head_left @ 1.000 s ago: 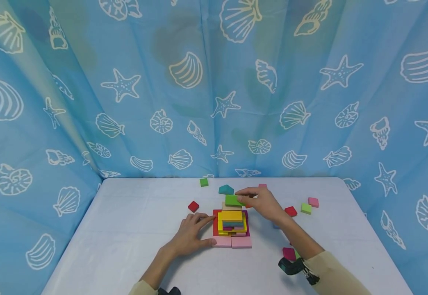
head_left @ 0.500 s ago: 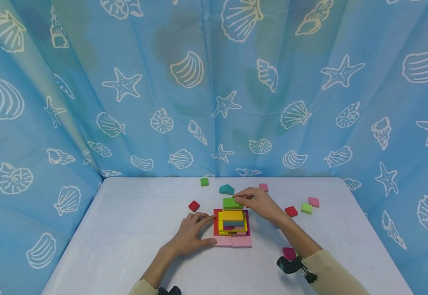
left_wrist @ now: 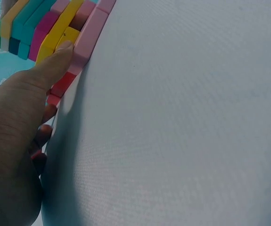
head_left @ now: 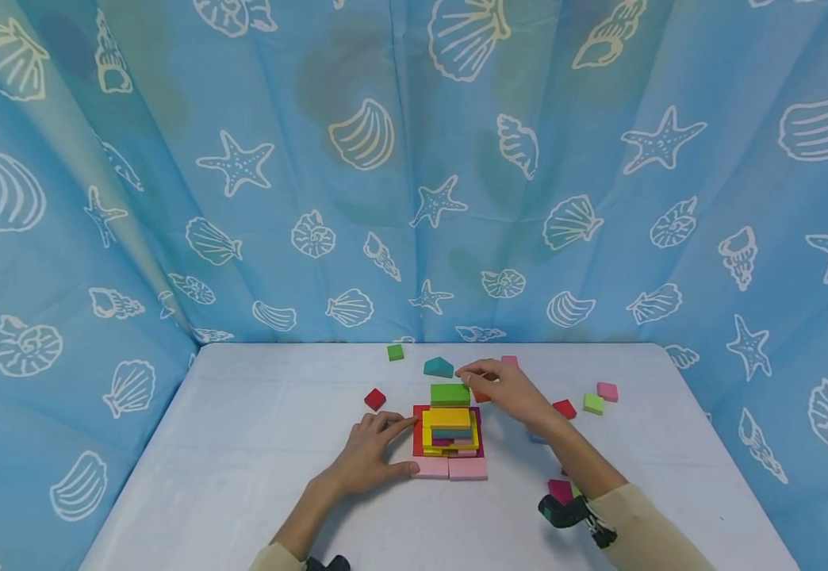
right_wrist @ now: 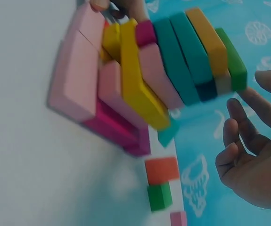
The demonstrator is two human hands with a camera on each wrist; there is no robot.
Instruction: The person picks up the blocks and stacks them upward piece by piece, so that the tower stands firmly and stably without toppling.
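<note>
Currently left hand, fingers extended, touches pink base block; right hand, fingers relaxed, hovers just beside top green block.

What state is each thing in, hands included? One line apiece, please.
Tower: upright, stacked in layers
Green block: topmost on the tower, not gripped
Left hand: thumb resting against the tower's lower blocks
Right hand: holding nothing, beside the green block
Teal block: loose on the table, behind the tower
Red block: loose, left of the tower
Curtain: hanging, with folds
</note>
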